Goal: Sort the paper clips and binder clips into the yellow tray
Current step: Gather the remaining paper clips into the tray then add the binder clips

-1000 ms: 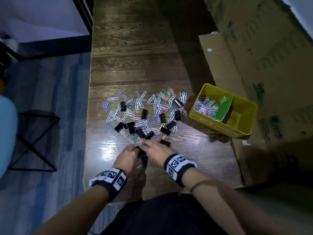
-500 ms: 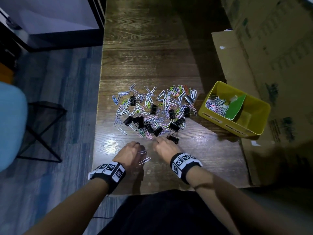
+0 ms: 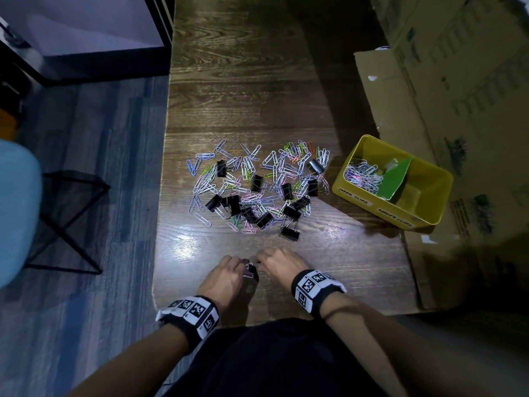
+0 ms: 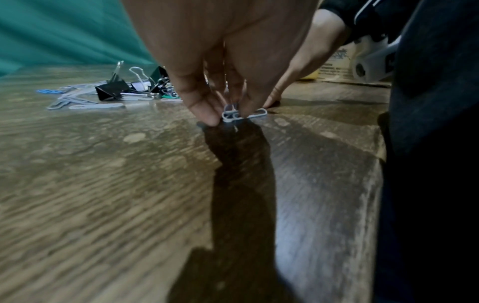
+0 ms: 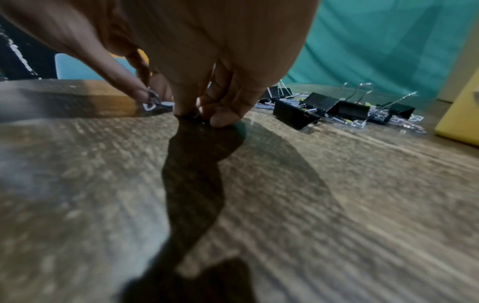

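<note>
A mixed pile of coloured paper clips and black binder clips lies mid-table. The yellow tray stands to its right, with paper clips in its left compartment and a green divider beside them. Near the front edge my left hand pinches a couple of pale paper clips against the wood. My right hand is close beside it, fingertips bunched down on the table. I cannot make out whether they hold a clip.
One binder clip lies apart at the pile's near edge. Cardboard boxes crowd the table's right side behind the tray. To the left, off the table, are a blue chair and a black wire stand.
The loose paper clips that lay between my hands half a second ago are now pinched in my left hand. Both hands have closed in together.
</note>
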Available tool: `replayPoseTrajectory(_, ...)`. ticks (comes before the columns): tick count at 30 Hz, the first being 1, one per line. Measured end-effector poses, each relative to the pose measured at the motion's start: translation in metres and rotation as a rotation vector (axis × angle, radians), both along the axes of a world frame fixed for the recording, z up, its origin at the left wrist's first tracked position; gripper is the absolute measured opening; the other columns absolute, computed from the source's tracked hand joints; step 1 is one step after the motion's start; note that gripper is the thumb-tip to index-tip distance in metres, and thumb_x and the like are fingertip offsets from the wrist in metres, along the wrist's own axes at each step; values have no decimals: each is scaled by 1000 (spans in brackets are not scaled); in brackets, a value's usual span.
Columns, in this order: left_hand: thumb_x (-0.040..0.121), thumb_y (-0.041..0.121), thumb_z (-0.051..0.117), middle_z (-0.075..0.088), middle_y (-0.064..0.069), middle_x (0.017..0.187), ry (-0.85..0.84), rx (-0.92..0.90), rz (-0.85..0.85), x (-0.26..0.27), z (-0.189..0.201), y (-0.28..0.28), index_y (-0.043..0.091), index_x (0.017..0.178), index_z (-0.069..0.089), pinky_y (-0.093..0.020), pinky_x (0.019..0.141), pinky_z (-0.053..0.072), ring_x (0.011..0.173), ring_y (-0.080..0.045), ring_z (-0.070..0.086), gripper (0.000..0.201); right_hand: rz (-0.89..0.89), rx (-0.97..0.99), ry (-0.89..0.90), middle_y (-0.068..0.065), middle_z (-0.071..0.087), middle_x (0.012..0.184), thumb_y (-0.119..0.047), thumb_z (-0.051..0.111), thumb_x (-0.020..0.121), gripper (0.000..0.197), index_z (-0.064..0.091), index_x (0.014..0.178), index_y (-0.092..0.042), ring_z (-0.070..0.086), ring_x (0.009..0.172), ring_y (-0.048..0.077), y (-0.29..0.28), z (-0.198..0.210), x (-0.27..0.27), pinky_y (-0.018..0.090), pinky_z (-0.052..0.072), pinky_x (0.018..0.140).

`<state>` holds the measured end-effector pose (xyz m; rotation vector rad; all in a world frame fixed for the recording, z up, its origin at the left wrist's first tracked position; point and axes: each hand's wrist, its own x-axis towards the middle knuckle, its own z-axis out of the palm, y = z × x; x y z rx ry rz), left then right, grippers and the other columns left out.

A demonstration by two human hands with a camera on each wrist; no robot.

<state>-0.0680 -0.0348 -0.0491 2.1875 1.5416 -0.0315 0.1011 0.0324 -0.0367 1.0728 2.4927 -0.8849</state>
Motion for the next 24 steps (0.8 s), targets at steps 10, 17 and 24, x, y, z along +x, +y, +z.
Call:
replayPoseTrajectory(10,81,16,52,58,-16,106,113,-289,208,20,9,15,4,102,54,-38,86,39,105,-33,49,24,-83,-44,31,10,59,124,-20,46,97,29,58,121,-10,56,111,31,-2,-2,3,42,47,92)
replayPoseTrajectory(17,79,12,54,59,-6,90,-66,-315,235,18,17,31,17,87,55,-28,69,41,88,-29,58,10,-375,-255,143,1,69,106,-24,59,92,17,69,106,-19,63,93,16,9,-5,25,26,49,82)
replayPoseTrajectory(24,68,-5,68,58,-3,64,-509,-469,515,40,41,110,13,66,51,-33,65,49,58,-16,54,25,-826,-275,463,2,71,92,-18,67,87,22,70,108,-15,62,76,8,36,31,77,16,50,73)
